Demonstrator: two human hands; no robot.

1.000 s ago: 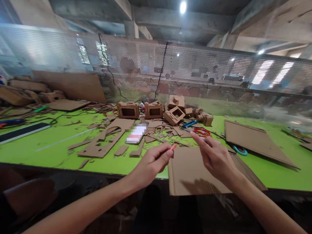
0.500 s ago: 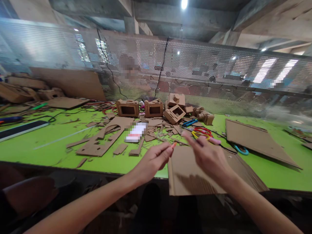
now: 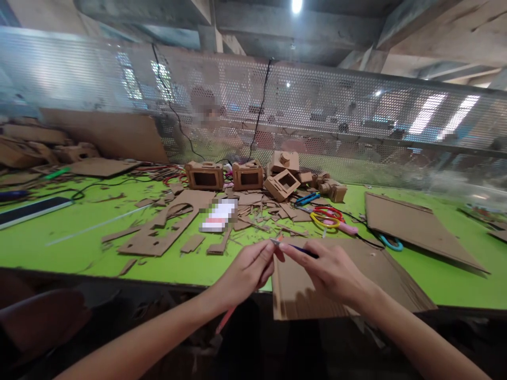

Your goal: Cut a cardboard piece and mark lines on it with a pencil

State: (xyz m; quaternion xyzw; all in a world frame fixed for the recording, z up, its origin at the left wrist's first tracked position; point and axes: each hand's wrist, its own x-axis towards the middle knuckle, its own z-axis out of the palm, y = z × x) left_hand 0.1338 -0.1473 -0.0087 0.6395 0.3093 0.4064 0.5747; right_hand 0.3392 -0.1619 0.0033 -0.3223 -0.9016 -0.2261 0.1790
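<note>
My left hand is closed around a slim orange-red pencil, whose lower end sticks out below the wrist. Its upper tip shows just past the thumb. In my right hand is a craft knife with a dark blue handle, and its small metal blade rests at or very near the pencil's tip. The fingertips of both hands meet over the left edge of a flat cardboard sheet, which overhangs the table's front edge.
On the green table lie a cut-out cardboard panel, a phone and many scraps. Cardboard camera-shaped models stand behind. Scissors with yellow handles and another cardboard sheet are to the right. A perforated metal screen closes the back.
My right hand has come left and down, bringing the knife blade to the pencil's tip. My left hand has turned slightly, and the pencil's lower end now shows below it.
</note>
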